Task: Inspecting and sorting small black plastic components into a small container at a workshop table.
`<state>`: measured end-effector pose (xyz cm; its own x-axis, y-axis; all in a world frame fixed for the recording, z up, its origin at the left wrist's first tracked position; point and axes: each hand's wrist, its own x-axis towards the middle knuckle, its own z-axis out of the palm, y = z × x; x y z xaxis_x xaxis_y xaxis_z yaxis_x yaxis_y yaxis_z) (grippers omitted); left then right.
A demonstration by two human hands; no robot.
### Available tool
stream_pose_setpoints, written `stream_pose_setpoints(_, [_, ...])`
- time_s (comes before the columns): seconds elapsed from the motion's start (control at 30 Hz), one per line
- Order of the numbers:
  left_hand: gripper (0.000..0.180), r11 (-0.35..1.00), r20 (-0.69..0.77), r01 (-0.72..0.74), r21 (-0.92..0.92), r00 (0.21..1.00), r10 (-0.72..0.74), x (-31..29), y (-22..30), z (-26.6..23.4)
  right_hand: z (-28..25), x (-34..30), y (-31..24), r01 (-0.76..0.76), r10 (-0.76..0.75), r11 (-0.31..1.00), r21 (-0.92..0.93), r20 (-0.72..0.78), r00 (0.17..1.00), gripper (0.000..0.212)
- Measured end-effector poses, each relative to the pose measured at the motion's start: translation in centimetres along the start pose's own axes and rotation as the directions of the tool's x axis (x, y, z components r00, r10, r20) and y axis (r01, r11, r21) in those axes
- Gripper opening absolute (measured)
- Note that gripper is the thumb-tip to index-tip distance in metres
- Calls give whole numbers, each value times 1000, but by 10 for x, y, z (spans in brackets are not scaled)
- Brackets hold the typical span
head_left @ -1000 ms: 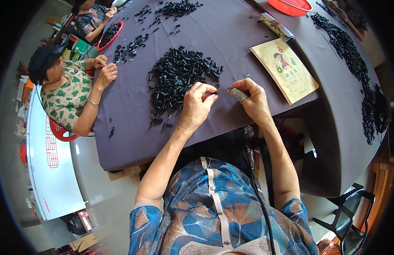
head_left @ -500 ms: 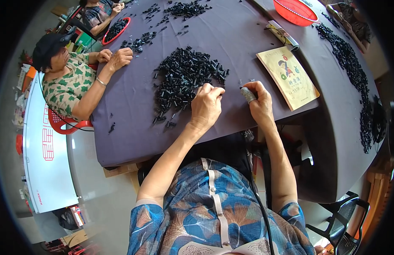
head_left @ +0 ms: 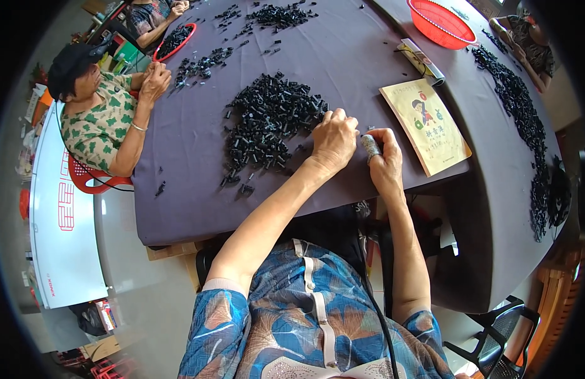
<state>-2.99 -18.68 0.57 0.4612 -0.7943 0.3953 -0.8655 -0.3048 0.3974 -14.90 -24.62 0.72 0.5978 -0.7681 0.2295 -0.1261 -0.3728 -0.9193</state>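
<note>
At the far left a person in a green patterned shirt (head_left: pixel 100 123) sits at the table (head_left: pixel 191 158), which is draped in a dark cloth. Near the middle lies a heap of small black parts (head_left: pixel 267 120). The left hand (head_left: pixel 333 140) rests at its right edge, fingers curled down onto the parts; what it grips is hidden. Just beside it, the right hand (head_left: pixel 384 161) is closed, its thumb wrapped in grey. Further right lies a yellow booklet (head_left: pixel 425 126).

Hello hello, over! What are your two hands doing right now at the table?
Left hand resting at the edge of the pile of small black parts, fingers curled. Right hand beside it, one finger wrapped in tape. Yellow booklet lies off to the right, apart.
</note>
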Motion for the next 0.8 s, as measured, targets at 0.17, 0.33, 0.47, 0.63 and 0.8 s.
stream_pose_setpoints(0.17, [5,999,-39,-48,-20,998,47,-4,-7,3,-1,1,3,-33,32,999,10,31,999,15])
stream_pose_setpoints(0.33, [5,997,-50,-62,-52,997,60,-22,-12,-7,0,0,3,39,-39,999,14,45,998,20])
stream_pose_setpoints(0.47, [5,997,-27,-74,-17,997,74,-31,-13,-18,1,0,3,106,-105,994,-21,45,993,16])
stream_pose_setpoints(0.63, [6,984,-176,-60,-167,984,30,-32,-20,-30,4,-4,-1,134,-132,991,-30,68,989,16])
stream_pose_setpoints(0.8, [4,480,184,341,-808,921,-345,-31,-20,-40,7,-8,-7,42,-48,998,38,172,984,19])
